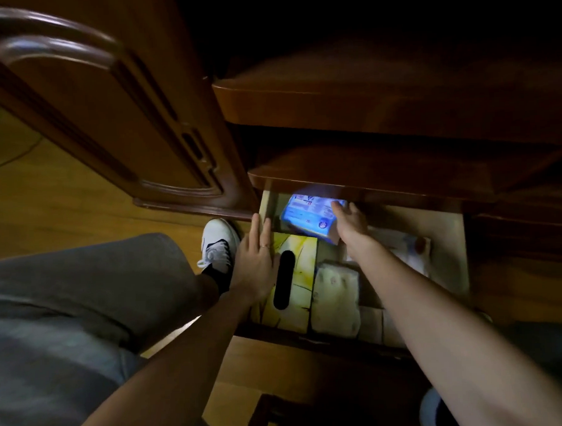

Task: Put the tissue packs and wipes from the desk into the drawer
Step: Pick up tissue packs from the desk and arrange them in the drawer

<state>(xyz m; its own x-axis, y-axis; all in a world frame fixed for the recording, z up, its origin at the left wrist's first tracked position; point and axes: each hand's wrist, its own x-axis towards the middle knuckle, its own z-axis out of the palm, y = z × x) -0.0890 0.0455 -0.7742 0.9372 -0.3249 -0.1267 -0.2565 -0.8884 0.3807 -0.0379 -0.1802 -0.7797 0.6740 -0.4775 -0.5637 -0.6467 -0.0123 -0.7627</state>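
The bottom drawer (448, 237) stands pulled out below me. A blue tissue pack (305, 216) sits tilted at the drawer's back left, partly under the drawer above. My right hand (351, 222) grips its right end, fingers curled over the top. Flat on the drawer's left edge lies my left hand (256, 262), fingers straight, beside a yellow tissue box (299, 260) with a dark oval slot. A white tissue pack (336, 297) lies to the right of the box. More pale packs lie under my right forearm.
Two closed wooden drawers (365, 103) overhang the open one. An open cabinet door (107, 101) stands at the left. My grey trouser leg (83, 286) and white shoe (218, 244) rest on the wooden floor beside the drawer.
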